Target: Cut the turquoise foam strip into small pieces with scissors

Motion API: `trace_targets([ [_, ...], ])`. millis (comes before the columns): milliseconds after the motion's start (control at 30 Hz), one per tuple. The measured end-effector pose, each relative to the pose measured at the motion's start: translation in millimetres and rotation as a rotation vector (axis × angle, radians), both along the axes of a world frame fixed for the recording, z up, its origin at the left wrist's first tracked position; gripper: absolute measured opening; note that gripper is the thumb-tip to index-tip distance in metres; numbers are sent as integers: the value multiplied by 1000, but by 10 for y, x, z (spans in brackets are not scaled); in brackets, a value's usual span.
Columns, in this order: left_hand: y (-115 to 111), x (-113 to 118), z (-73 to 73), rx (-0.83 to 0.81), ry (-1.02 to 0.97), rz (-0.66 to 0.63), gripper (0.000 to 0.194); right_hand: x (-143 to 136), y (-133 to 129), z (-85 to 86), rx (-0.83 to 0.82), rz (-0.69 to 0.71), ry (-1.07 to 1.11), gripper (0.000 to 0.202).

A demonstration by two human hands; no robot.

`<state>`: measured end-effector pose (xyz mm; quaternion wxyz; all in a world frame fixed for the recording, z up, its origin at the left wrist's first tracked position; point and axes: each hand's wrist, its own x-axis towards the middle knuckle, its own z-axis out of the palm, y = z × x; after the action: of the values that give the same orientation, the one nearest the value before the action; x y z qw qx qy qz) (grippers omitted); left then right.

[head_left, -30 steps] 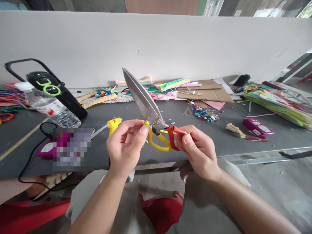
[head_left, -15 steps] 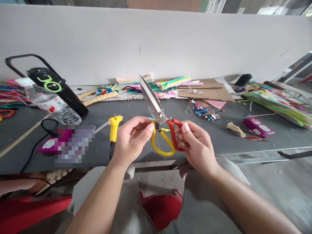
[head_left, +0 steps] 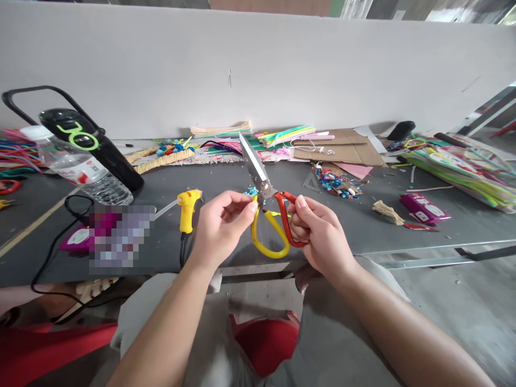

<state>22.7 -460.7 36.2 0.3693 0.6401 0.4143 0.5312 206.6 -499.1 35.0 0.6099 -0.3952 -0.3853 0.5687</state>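
Note:
A pair of scissors (head_left: 258, 174) with one yellow and one red handle is held upright between my hands, blades pointing up and away and nearly together. My right hand (head_left: 322, 228) is wrapped around the red handle. With thumb and index finger pinched, my left hand (head_left: 221, 228) meets the top of the yellow handle, just below the pivot. A small turquoise piece (head_left: 252, 191) shows right above the left fingertips; I cannot tell if it is held or lies behind them. Left of that hand, a yellow hot glue gun (head_left: 187, 212) with a glue stick stands on the table.
On the grey table (head_left: 374, 234) are a water bottle (head_left: 86, 169), a black flask (head_left: 115, 158), purple packs (head_left: 424, 208), cardboard (head_left: 346, 148) and bundles of pipe cleaners (head_left: 463, 172). A white panel (head_left: 322, 70) rises behind. A red stool (head_left: 264, 344) shows below.
The scissors' blades have tilted slightly right and come lower, and more of the turquoise piece shows. Both hands keep nearly the same places. The view has shifted a little.

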Motion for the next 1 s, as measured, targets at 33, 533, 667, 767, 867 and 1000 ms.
trace_targets([
  [33, 6, 8, -14, 0, -7, 6, 17, 2, 9, -5, -7, -3, 4, 37],
  [533, -6, -22, 0, -346, 108, -295, 33, 83, 158, -15, -99, 38, 218, 30],
  [667, -22, 23, -40, -542, 0, -476, 46, 126, 213, -18, -134, 23, 325, 28],
  [767, -29, 98, -88, -641, -155, -454, 43, 153, 236, -9, -143, 9, 366, 30],
  [867, -32, 162, -130, -692, -244, -431, 44, 155, 226, 3, -135, -5, 369, 30],
  [1000, -36, 187, -149, -699, -221, -428, 47, 133, 194, 15, -116, -10, 355, 30],
])
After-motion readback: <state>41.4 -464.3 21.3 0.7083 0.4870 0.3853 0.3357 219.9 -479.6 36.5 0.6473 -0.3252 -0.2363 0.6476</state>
